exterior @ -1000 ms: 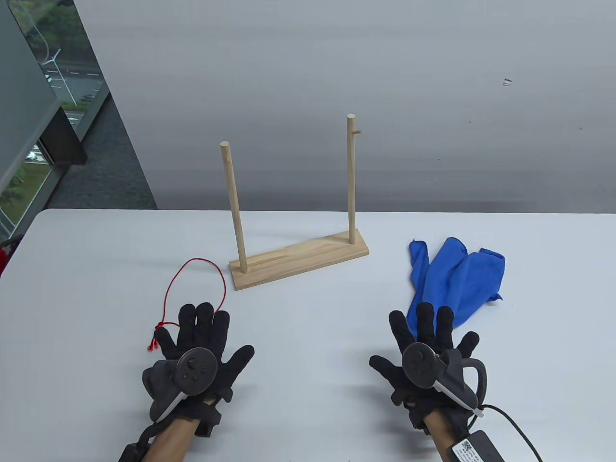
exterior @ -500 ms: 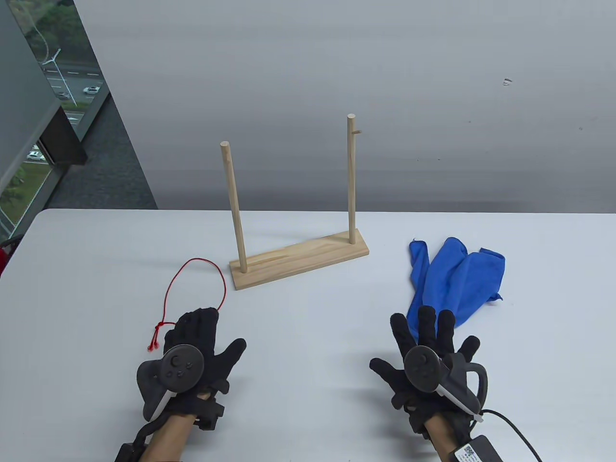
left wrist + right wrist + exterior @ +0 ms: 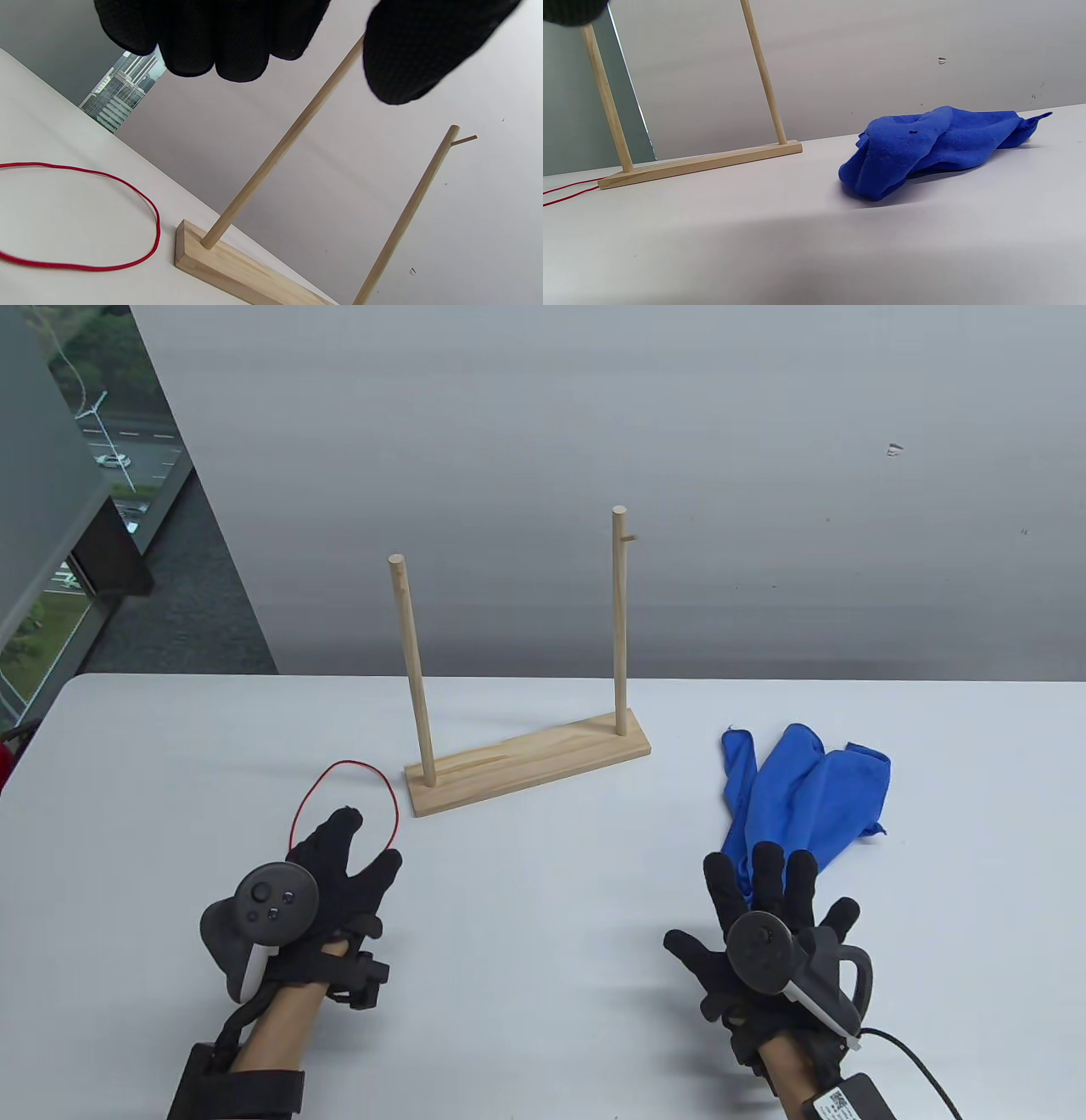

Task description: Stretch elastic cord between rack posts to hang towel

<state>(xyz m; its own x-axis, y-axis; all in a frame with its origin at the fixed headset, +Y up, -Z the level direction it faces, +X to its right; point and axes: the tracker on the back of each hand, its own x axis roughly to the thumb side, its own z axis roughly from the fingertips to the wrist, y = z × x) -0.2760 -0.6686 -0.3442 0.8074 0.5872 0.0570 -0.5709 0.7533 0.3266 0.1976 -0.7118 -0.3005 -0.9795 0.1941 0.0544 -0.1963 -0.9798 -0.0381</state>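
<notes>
A red elastic cord [image 3: 373, 770] lies in a loop on the white table, left of the wooden rack [image 3: 526, 763] with its two upright posts [image 3: 411, 670] [image 3: 619, 619]. My left hand [image 3: 369, 841] is over the near part of the loop, fingers and thumb apart. In the left wrist view the cord [image 3: 158, 224] lies on the table, apart from my fingers [image 3: 237, 55]. The cord's knotted ends are hidden under the hand. A crumpled blue towel [image 3: 806, 793] lies to the right. My right hand [image 3: 697, 903] is spread flat at the towel's near end, holding nothing.
The right post has a small peg [image 3: 629, 538] near its top. The table's far edge [image 3: 543, 677] runs just behind the rack, with a grey wall beyond. A cable [image 3: 916, 1060] trails from my right wrist. In the right wrist view the towel [image 3: 925, 140] lies right of the rack base [image 3: 700, 163].
My left hand has moved forward and to the left over the cord loop and now covers its knotted ends. My right hand has drifted slightly to the right.
</notes>
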